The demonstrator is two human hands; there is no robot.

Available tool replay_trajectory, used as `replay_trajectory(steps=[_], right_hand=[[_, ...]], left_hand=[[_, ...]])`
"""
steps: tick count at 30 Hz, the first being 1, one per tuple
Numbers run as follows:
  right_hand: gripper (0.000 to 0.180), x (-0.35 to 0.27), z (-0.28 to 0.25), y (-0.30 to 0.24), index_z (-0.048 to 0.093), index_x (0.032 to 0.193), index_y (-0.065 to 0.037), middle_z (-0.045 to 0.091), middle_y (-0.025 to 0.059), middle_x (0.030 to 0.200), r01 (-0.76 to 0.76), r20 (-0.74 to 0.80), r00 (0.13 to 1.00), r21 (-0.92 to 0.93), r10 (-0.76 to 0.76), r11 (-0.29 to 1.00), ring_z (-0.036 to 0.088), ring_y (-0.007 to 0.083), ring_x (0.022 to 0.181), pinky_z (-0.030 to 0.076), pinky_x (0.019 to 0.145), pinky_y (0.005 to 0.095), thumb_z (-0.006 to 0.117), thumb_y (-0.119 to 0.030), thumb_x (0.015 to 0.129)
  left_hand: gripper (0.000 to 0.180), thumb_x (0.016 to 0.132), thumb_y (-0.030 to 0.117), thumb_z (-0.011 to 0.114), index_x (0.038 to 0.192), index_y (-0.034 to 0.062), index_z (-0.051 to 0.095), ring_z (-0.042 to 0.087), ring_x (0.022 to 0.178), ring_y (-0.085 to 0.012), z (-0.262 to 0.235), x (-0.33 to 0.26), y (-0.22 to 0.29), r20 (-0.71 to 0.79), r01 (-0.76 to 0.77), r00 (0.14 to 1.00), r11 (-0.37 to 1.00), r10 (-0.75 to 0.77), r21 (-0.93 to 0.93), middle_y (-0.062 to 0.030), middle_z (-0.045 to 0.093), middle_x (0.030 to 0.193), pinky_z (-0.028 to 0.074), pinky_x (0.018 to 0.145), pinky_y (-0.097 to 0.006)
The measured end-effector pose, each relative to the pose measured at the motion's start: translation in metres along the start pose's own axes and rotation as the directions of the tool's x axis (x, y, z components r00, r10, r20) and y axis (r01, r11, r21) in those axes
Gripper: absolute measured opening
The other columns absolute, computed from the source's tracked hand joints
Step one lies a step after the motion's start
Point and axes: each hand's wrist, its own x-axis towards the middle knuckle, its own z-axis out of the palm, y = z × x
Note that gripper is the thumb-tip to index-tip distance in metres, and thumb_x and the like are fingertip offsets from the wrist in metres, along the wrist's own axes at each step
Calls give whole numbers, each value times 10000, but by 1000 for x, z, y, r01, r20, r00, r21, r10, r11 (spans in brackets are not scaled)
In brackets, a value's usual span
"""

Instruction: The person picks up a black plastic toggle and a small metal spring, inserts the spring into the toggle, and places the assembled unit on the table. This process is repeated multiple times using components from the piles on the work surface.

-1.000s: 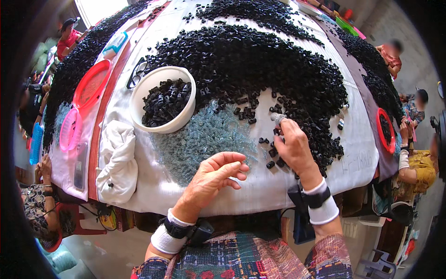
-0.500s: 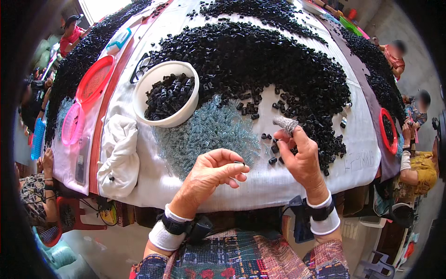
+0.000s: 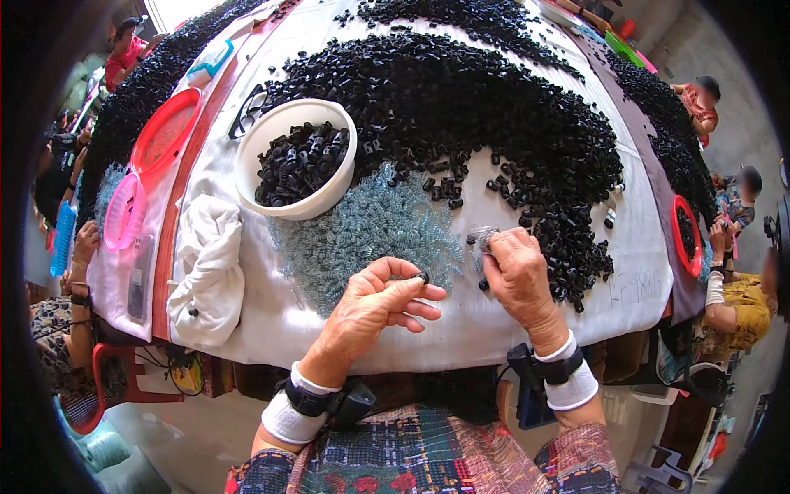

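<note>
My left hand (image 3: 374, 303) is raised over the white cloth, thumb and forefinger pinching a small black plastic part (image 3: 422, 278). Its other fingers are loosely bent. To its right, my right hand (image 3: 520, 272) reaches down with fingers drawn together among loose black parts. A greyish wrap covers one of its fingertips, and whatever lies between those tips is hidden. Just beyond my left hand spreads a pile of small silvery-blue coil springs (image 3: 362, 239). Behind both hands is a large heap of black plastic parts (image 3: 461, 99).
A white tub (image 3: 333, 198) of black parts stands left of the springs. A bunched white cloth (image 3: 206, 280), eyeglasses (image 3: 247, 111), a pink basket (image 3: 123, 214) and red trays (image 3: 136, 160) lie further left. A red-rimmed tray (image 3: 698, 239) sits at right. Other people work along both sides.
My right hand has turned over and dropped a little leftward, its fingers closing toward the loose parts. My left hand stays nearly in place, with the black part now more visible.
</note>
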Motion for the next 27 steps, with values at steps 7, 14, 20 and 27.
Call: replay_trajectory(steps=[7,14,20,27], right_hand=[[290,2,13,-2,577,978,-44,590,94,882,27,50,999,-99,-22,995,556,266,857,419,748,366,638,-39,694],[321,6,3,-6,543,956,-31,543,112,860,113,-86,989,-77,-120,991,540,284,816,411,727,379,644,-23,651],[314,7,-5,-17,522,932,-15,524,134,843,87,27,996,40,-88,995,533,306,812,416,726,399,635,6,640],[291,16,-19,-36,528,938,-12,544,135,869,186,-31,982,72,-184,980,535,307,815,421,723,399,628,-9,665]], left_hand=[[183,876,130,652,1008,22,586,610,680,-93,-6,5,-6,-30,-76,996,993,79,92,-55,642,855,515,568,-212],[183,846,90,677,984,-1,598,599,689,-81,-1,6,-3,-16,-139,990,982,142,130,-39,636,823,501,587,-210],[179,854,84,660,990,-6,585,626,729,-110,5,13,-3,-23,-157,987,983,160,99,-66,642,874,517,608,-221],[222,860,95,656,1036,-1,559,626,736,-115,14,22,-2,-11,-132,991,991,132,16,-70,633,901,532,604,-234]])
